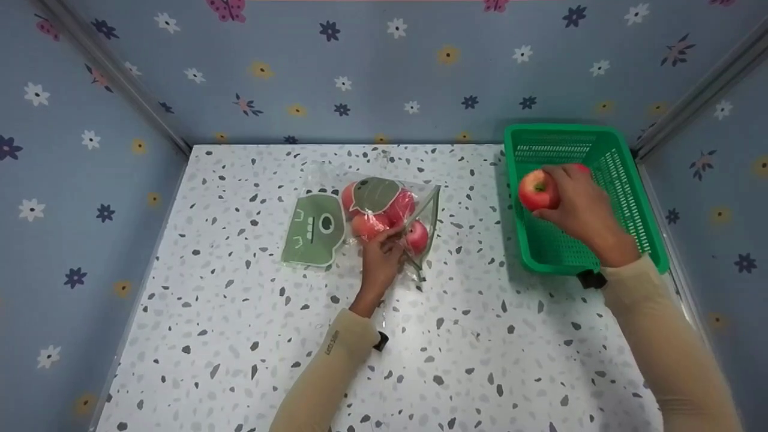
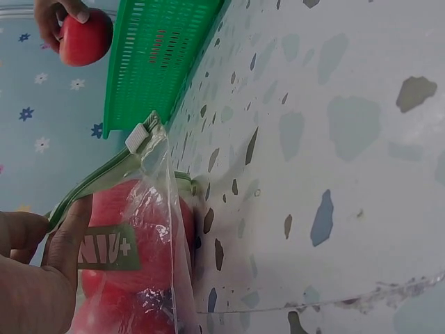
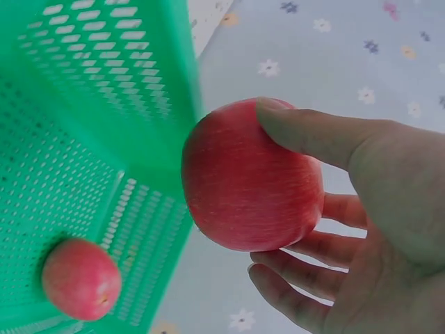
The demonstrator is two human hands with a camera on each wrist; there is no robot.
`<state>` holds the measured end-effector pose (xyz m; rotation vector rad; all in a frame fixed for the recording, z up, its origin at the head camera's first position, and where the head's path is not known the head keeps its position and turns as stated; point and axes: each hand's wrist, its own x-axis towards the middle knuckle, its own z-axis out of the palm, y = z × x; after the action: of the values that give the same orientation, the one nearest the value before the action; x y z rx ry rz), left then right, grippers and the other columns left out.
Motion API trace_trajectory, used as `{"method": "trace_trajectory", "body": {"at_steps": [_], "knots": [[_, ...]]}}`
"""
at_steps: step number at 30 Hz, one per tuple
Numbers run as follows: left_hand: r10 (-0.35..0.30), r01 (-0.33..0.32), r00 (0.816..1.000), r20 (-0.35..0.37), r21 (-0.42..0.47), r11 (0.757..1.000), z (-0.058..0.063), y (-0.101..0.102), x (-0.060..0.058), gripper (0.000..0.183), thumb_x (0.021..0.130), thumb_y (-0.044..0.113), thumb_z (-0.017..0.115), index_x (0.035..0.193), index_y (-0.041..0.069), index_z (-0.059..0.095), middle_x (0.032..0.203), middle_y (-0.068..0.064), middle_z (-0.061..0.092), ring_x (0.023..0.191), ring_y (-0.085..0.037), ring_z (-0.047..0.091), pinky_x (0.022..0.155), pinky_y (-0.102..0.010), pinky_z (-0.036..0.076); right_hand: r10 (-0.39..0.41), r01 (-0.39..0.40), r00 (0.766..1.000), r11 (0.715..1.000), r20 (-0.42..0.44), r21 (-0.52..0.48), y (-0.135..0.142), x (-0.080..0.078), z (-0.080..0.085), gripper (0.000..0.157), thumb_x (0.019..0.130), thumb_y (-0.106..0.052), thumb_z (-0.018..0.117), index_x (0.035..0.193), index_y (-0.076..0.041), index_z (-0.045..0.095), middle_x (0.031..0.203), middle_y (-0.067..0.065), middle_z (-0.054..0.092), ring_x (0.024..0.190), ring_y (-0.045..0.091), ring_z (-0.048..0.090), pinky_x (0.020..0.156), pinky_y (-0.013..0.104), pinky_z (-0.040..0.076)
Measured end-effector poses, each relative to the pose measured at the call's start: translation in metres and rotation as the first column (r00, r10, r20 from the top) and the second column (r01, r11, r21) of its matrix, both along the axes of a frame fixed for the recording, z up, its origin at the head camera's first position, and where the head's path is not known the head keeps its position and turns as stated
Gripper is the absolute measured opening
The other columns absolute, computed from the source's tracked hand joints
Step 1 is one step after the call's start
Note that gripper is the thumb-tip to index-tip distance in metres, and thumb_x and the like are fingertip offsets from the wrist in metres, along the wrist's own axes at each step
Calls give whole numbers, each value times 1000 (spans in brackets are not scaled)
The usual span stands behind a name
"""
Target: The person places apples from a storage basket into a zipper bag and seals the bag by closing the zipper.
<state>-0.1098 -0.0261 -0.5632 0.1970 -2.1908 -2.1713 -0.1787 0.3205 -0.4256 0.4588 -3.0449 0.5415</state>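
Observation:
My right hand (image 1: pixel 583 211) grips a red apple (image 1: pixel 536 193) above the green basket (image 1: pixel 653 237), thumb on one side and fingers on the other. Another apple (image 3: pixel 82 280) lies inside the basket, as the right wrist view shows. On the table's middle lies a clear zip bag (image 1: pixel 313 237) with a green cartoon print, holding several red apples (image 1: pixel 399 207). One apple (image 1: pixel 417 236) sits near its mouth. My left hand (image 1: pixel 379 264) pinches the bag's edge by the green zip strip (image 2: pixel 97 177); a white slider (image 2: pixel 137 138) sits on that strip.
The basket stands at the back right of the speckled white table (image 1: pixel 222 336), near the right wall. Flower-patterned panels (image 1: pixel 384 72) enclose the table at the back and both sides.

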Motion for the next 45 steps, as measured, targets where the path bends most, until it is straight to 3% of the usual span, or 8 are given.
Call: {"method": "trace_trajectory", "body": {"at_steps": [9, 17, 25, 34, 45], "knots": [[8, -8, 1000, 0, 28, 1000, 1, 1, 1, 30, 102, -4, 63, 131, -5, 68, 123, -22, 71, 102, -25, 71, 74, -23, 58, 43, -51, 990, 997, -132, -53, -31, 17, 3, 81, 79, -10, 94, 147, 0, 53, 143, 23, 56, 123, 43, 56, 89, 68, 55], [9, -8, 999, -40, 40, 999, 0, 2, 0, 29, 101, -5, 63, 130, -7, 68, 123, -25, 71, 98, -26, 71, 69, -20, 55, 64, -74, 990, 994, -128, -77, -59, 27, -7, 84, 77, -10, 95, 148, 0, 52, 144, 24, 55, 124, 43, 56, 95, 63, 54], [13, -12, 1000, -18, 27, 1000, 1, 3, 1, 30, 101, -6, 64, 131, -6, 68, 124, -23, 70, 108, -31, 72, 75, -20, 57, 77, -83, 995, 993, -67, -80, -85, 37, -25, 85, 78, -12, 95, 150, -2, 51, 146, 21, 54, 128, 42, 54, 96, 60, 55], [15, -14, 1000, -10, 41, 999, 2, 3, 0, 30, 101, -6, 63, 130, -7, 68, 123, -24, 70, 103, -30, 73, 72, -21, 57, 121, -125, 991, 990, -65, -66, -110, 42, -57, 84, 76, -12, 96, 148, -2, 54, 141, 19, 58, 124, 40, 58, 97, 56, 56], [16, -15, 1000, -14, 47, 999, 2, 3, -1, 30, 101, -6, 64, 131, -6, 69, 120, -21, 72, 89, -16, 69, 67, -20, 55, 112, -115, 993, 988, -33, -99, -123, 40, -91, 82, 76, -13, 96, 147, -2, 55, 139, 21, 59, 121, 41, 61, 97, 56, 56]]}}
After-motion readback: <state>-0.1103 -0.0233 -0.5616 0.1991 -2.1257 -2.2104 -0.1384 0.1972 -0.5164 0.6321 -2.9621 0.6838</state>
